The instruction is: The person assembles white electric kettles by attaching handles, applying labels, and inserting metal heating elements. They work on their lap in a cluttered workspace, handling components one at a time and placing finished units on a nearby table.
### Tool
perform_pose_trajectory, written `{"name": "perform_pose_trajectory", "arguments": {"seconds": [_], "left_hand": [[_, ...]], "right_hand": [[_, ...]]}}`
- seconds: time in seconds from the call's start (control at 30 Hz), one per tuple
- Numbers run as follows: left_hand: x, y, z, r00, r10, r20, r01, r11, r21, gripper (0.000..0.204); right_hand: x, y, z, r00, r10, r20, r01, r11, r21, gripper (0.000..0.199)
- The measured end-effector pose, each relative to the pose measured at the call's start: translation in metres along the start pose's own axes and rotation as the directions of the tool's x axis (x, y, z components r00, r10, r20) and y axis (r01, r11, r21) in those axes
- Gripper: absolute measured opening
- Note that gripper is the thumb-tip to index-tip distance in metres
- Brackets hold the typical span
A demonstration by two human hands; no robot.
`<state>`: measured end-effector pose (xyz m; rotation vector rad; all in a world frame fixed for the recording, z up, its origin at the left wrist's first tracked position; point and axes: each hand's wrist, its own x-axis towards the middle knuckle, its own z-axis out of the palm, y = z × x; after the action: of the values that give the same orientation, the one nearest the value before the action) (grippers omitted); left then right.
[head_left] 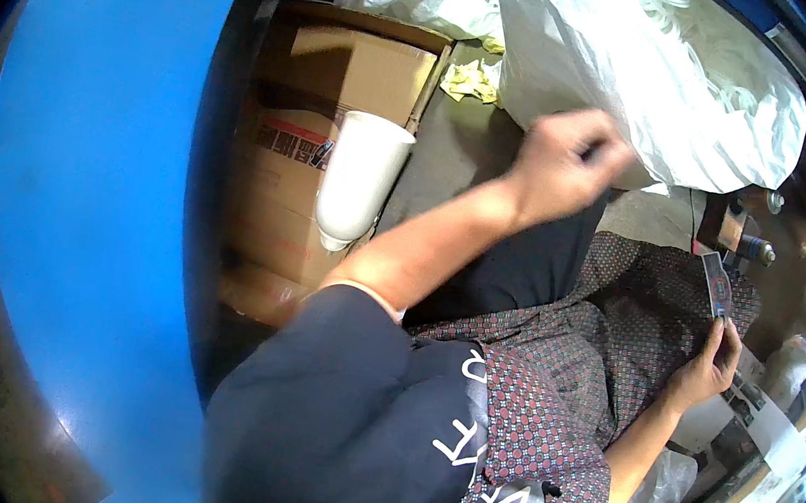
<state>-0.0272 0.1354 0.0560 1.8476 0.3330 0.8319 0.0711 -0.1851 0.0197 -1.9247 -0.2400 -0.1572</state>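
The right hand [706, 370] is closed on a clear strip [715, 280], with thumb and fingers pinched together on its lower end. The strip is narrow and flat, with some markings on it. Its long axis runs nearly straight up the view, the top leaning a little to the left; the free end points away from the fingers, toward the far side. It shows in front of the patterned apron [544, 407], at the right of the person's lap.

The left hand [572, 162] is blurred, its fingers curled in; whether it is clamped on anything cannot be told. It shows in front of the lower edge of a large white bag [583, 63], and whether the two touch is unclear. The bag gapes toward the upper right, with pale, translucent pieces [707, 73] inside.

Left of the left forearm, a white vessel [363, 182] lies over brown cardboard [275, 192]. Its wide end faces up the view and slightly right, its narrow neck down and slightly left. Crumpled yellow paper [472, 81] sits near the bag. A blue table [99, 167] fills the left side. A can [756, 250] lies beyond the strip, to its right.
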Motion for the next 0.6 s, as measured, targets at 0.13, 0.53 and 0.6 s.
{"name": "perform_pose_trajectory", "arguments": {"seconds": [0.13, 0.53, 0.6], "left_hand": [[-0.035, -0.113, -0.125, 0.979, -0.176, 0.107, 0.033, 0.648, 0.761, 0.029], [-0.198, -0.161, -0.330, 0.555, -0.711, -0.432, 0.360, -0.263, 0.895, 0.044], [-0.214, -0.161, -0.347, 0.585, -0.707, -0.397, 0.358, -0.214, 0.909, 0.048]], "right_hand": [[0.000, -0.007, 0.001, 0.997, -0.029, 0.066, 0.031, 0.999, -0.035, 0.012], [0.003, -0.007, 0.005, 0.990, -0.038, 0.135, 0.026, 0.996, 0.085, 0.009], [0.005, -0.015, 0.008, 0.981, -0.047, 0.189, 0.027, 0.994, 0.106, 0.008]]}}
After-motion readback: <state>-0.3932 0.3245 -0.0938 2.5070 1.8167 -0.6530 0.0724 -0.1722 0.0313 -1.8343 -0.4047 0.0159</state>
